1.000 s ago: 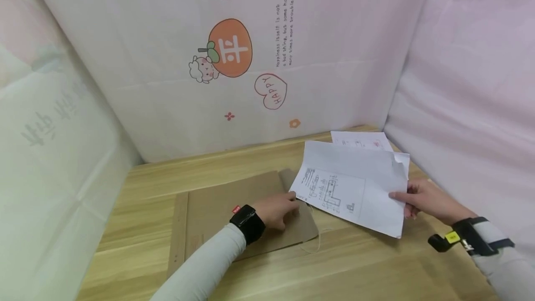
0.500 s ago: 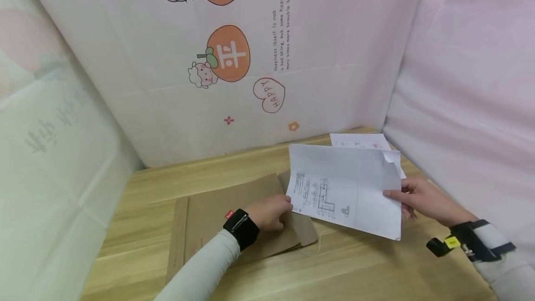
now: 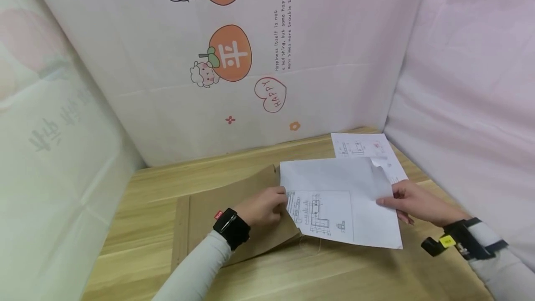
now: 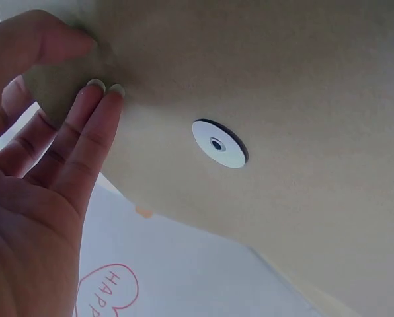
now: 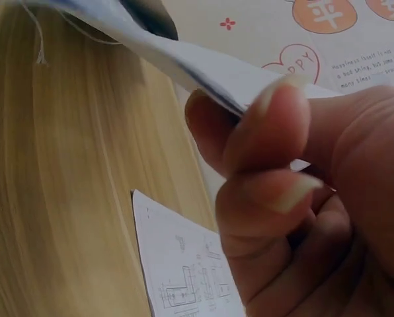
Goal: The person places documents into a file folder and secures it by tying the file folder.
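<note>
A brown kraft paper document envelope [image 3: 234,192] lies on the table, its right end raised into an opening. My left hand [image 3: 265,206] pinches the upper layer at that end. In the left wrist view a round white button [image 4: 220,143] sits on the brown paper near my fingers. My right hand [image 3: 418,206] pinches the right side of a white sheet [image 3: 326,175] printed with a line drawing, between thumb and fingers. The sheet is held above the table, slightly bowed, and its left edge overlaps the envelope's opening; part of that edge is hidden by the brown paper and my left hand.
Another printed sheet [image 3: 365,145] lies at the back right of the wooden table [image 3: 351,275], partly covered by the held sheet. A thin string [image 3: 311,249] loops out beside the envelope. Printed cloth [image 3: 188,124] hangs behind the table and along both sides.
The sheet has moved left and toward the person, its left edge now at the envelope's mouth. My left hand has left the sheet's corner and lifted the envelope's upper layer.
</note>
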A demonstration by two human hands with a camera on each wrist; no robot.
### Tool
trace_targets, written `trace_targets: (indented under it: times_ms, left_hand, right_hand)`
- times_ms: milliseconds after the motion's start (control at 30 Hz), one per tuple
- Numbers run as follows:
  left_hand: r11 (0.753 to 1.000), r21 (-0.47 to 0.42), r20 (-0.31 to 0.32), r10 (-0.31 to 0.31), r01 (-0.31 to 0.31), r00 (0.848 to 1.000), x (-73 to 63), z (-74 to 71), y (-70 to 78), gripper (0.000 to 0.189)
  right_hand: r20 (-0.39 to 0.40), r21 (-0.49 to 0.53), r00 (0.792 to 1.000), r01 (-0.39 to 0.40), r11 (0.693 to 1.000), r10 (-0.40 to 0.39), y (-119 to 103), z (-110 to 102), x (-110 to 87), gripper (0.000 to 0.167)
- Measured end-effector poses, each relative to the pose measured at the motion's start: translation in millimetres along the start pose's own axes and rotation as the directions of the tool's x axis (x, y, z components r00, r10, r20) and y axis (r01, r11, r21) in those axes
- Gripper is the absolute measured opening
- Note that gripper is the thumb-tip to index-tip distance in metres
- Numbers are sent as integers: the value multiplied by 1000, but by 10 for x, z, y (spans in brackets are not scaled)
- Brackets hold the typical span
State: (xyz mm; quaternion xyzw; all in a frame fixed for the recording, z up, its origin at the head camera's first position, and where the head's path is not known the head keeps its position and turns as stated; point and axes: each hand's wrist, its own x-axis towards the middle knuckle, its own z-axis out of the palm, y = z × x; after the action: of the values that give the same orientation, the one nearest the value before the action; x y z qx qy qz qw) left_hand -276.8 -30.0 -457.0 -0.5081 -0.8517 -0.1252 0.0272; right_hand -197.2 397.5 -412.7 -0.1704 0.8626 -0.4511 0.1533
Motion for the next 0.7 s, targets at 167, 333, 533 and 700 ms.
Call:
trace_targets:
  times_ms: [167,333,533,700]
  left_hand:
    - [1000,-3,3,3,-3,1000,-30,-30,30,28]
    - [1000,-7,21,14,-14,1000,-39,-63,82,30]
    - [1000,16,27,24,-25,999,-25,-58,105,30]
    - [999,26,31,40,-41,999,-13,-24,128,29]
  right_hand:
    - [53,42,998,-21,999,18,-25,-31,57,20]
    - [113,85,993,-54,995,44,-56,-38,117,22]
    - [178,83,983,-64,995,48,-32,-29,216,25]
    - [195,96,980,-68,993,48,-28,-23,276,24]
